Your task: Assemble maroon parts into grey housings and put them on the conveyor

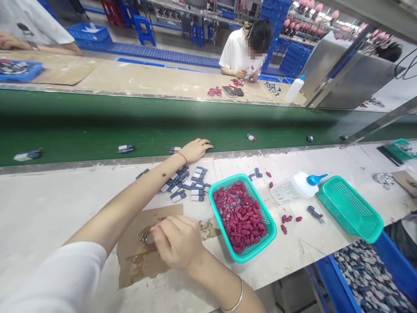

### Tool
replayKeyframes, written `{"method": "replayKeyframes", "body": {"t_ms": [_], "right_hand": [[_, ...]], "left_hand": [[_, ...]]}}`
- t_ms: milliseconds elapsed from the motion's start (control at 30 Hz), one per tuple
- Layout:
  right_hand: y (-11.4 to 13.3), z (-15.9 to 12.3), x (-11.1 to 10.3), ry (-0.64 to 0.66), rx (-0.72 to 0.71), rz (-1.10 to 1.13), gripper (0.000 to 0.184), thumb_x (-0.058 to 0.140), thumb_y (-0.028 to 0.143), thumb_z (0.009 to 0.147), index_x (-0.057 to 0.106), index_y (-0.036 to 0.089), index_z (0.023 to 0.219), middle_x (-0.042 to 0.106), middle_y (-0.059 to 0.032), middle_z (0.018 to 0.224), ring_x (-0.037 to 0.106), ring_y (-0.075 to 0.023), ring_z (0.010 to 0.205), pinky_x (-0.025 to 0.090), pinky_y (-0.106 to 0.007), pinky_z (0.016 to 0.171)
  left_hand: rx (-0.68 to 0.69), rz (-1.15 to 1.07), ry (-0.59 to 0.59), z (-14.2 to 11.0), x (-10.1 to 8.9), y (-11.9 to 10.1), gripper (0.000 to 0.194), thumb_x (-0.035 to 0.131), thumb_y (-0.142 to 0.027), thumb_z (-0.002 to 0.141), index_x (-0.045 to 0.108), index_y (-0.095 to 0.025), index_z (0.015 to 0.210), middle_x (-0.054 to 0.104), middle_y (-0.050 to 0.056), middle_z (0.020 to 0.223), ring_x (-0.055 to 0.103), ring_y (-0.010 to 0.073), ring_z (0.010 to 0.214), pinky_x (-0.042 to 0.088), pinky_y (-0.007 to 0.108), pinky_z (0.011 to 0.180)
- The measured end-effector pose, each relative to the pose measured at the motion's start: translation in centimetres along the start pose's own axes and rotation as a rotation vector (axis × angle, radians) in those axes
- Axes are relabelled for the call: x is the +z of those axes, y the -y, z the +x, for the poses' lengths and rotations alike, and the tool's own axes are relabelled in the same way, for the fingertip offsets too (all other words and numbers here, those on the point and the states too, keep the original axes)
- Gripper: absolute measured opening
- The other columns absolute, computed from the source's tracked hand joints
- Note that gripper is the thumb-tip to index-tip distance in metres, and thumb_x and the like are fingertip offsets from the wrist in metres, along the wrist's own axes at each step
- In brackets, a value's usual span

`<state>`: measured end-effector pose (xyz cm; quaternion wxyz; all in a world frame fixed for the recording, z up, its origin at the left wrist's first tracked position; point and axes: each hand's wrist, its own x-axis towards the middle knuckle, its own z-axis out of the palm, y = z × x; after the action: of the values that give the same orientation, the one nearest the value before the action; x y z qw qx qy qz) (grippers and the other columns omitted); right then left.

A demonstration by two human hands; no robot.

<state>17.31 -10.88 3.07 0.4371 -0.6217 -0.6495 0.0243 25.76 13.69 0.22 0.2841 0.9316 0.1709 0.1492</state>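
My left hand (194,150) reaches out over the near edge of the green conveyor belt (81,139), fingers stretched and holding nothing visible. A grey-and-dark-blue piece (175,149) lies on the belt beside its wrist. My right hand (178,241) is closed in a pinch above a glue-stained cardboard sheet (130,269); a bit of red shows at its fingertips, too small to name. Under those fingers is a small shiny round thing (149,239). Several grey-and-blue pieces (197,191) lie behind the cardboard. To the right, a green basket (271,234) holds many small dark-red parts (243,217).
A white bottle with a blue nozzle (295,188) lies near another green basket (352,208). Loose red parts (284,229) are scattered nearby. A blue crate (345,300) full of pieces stands lower right. Across the belt, a person (243,52) works at the opposite bench.
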Motion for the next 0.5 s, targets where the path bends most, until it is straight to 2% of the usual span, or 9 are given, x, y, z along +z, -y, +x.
{"method": "replayKeyframes", "body": {"t_ms": [67,133,200,267,333,400,500], "right_hand": [[-0.2,0.6,-2.8,-0.095,0.111,0.067,0.043,0.026,0.028,0.1,0.059,0.021,0.073,0.065,-0.0022,0.065,0.06,-0.0148,0.061,0.044,-0.026,0.059],[-1.0,1.0,-6.0,-0.172,0.307,0.063,0.035,0.033,0.026,0.098,0.061,0.02,0.078,0.067,-0.0032,0.074,0.062,-0.0159,0.071,0.045,-0.025,0.065],[-2.5,1.3,-9.0,-0.13,0.55,-0.062,0.026,0.042,0.023,0.095,0.063,0.02,0.081,0.067,-0.004,0.081,0.061,-0.0169,0.075,0.045,-0.026,0.066],[-4.4,1.6,-11.0,0.023,0.695,-0.218,0.016,0.05,0.02,0.091,0.066,0.018,0.086,0.068,-0.0071,0.09,0.063,-0.0204,0.081,0.044,-0.029,0.074],[-6.2,2.0,-11.7,0.155,0.794,-0.264,0.012,0.055,0.016,0.087,0.067,0.018,0.085,0.07,-0.0089,0.089,0.065,-0.0234,0.083,0.044,-0.031,0.075],[-7.6,2.5,-11.1,0.199,0.823,-0.265,0.009,0.06,0.014,0.083,0.068,0.017,0.081,0.071,-0.0091,0.082,0.066,-0.0252,0.081,0.044,-0.032,0.073],[-8.7,3.1,-9.3,0.19,0.826,-0.237,0.011,0.064,0.015,0.079,0.066,0.018,0.069,0.071,-0.0084,0.072,0.068,-0.0262,0.075,0.045,-0.033,0.071]], "left_hand": [[-0.009,-0.06,-0.029,0.7,0.5,-0.6,0.02,0.052,-0.016,0.08,0.069,-0.015,0.091,0.064,0.013,0.106,0.053,0.0265,0.099,0.037,0.042,0.098],[-0.034,-0.136,-0.093,0.9,0.4,-1.0,0.015,0.053,-0.022,0.082,0.066,-0.016,0.084,0.065,0.012,0.094,0.055,0.0257,0.093,0.04,0.041,0.093],[-0.075,-0.231,-0.174,0.5,0.0,-1.4,0.02,0.048,-0.03,0.087,0.063,-0.017,0.082,0.063,0.009,0.086,0.056,0.0239,0.086,0.044,0.038,0.086],[-0.136,-0.345,-0.247,-0.6,-0.7,-1.9,0.035,0.034,-0.039,0.093,0.059,-0.017,0.084,0.06,0.007,0.077,0.056,0.0204,0.072,0.047,0.033,0.072],[-0.199,-0.473,-0.274,-2.4,-1.5,-2.5,0.05,0.018,-0.048,0.096,0.056,-0.016,0.085,0.054,0.004,0.066,0.049,0.0157,0.054,0.043,0.027,0.053],[-0.239,-0.585,-0.25,-5.0,-2.5,-3.4,0.061,0.012,-0.057,0.094,0.054,-0.015,0.082,0.045,-0.001,0.056,0.037,0.0112,0.041,0.033,0.023,0.041],[-0.301,-0.735,-0.135,-10.2,-4.1,-5.0,0.059,0.027,-0.067,0.089,0.054,-0.015,0.083,0.041,-0.004,0.053,0.029,0.0082,0.036,0.024,0.021,0.038]]}}
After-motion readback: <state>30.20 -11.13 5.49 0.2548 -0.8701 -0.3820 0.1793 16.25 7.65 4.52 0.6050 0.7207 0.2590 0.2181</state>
